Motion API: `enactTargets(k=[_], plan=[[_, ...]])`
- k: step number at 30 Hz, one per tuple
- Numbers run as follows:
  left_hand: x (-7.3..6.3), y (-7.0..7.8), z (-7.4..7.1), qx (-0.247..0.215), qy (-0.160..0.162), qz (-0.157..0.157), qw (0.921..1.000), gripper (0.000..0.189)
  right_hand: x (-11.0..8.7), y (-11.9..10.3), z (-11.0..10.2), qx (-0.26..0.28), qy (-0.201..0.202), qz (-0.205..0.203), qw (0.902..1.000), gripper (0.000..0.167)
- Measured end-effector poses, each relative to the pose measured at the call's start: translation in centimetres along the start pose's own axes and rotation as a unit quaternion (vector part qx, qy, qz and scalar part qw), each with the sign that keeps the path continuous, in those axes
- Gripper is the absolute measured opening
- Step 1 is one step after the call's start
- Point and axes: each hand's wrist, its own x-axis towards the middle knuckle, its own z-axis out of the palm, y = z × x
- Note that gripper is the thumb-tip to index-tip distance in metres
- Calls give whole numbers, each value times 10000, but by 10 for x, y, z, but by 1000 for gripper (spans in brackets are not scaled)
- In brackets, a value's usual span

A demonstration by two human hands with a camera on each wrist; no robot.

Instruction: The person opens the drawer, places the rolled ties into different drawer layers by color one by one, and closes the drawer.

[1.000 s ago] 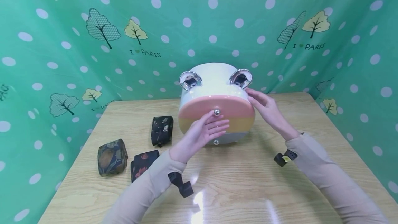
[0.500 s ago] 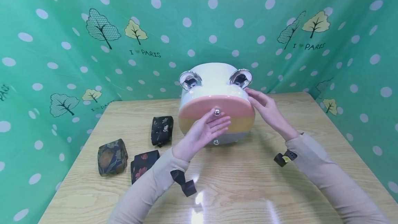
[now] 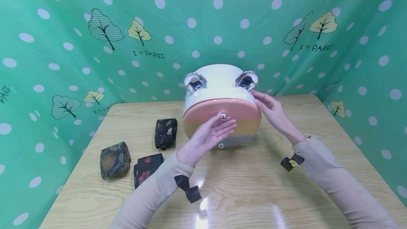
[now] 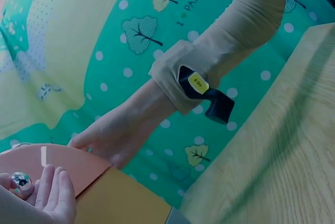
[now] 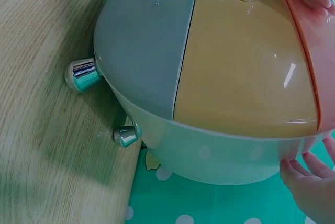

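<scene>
A rounded white mini drawer cabinet [image 3: 219, 77] stands at the back middle of the table, with pink, yellow and grey drawer fronts. Each front has a chrome knob. My left hand [image 3: 208, 135], palm toward the cabinet's right, pinches the pink drawer's knob [image 4: 21, 179] between thumb and index finger; the other fingers extend straight. The pink drawer [image 3: 203, 110] stands slightly proud of the yellow drawer [image 5: 241, 62] below it. My right hand [image 3: 270, 110] rests with extended fingertips on the cabinet's right side, just under a chrome ear-like piece [image 3: 247, 80].
Several folded dark floral cloth bundles lie left of the cabinet: a black one [image 3: 165, 133], a red-flowered one [image 3: 147, 167] partly behind my left sleeve, and a brownish one [image 3: 115, 160]. A green dotted curtain [image 3: 219, 27] hangs close behind the wooden table [image 3: 248, 186].
My left hand has moved slightly right and closer round the knob. The pink drawer's front and knob have shifted a little toward me. My right hand stays on the cabinet's side.
</scene>
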Motion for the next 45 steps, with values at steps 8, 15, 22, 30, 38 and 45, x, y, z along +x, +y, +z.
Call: enactTargets(k=[8,15,22,30,38,45], plan=[[-5,-3,1,84,-36,-45,9999,45,0,2,0,-42,38,9,10000,45],[-11,-6,-1,127,-60,-207,9997,45,0,4,-1,-77,-6,21,10000,46],[-16,-9,-2,208,-189,-295,9992,43,0,5,-1,-51,-24,33,10000,47],[-24,-13,-3,250,-248,-326,9988,42,0,3,-1,-11,-52,-24,10000,44],[-31,-16,-3,349,-276,-344,9984,45,-1,2,-1,-22,-21,-64,10000,43],[-40,-19,-3,328,-298,-332,9985,44,1,4,-1,-158,39,-17,9999,45]])
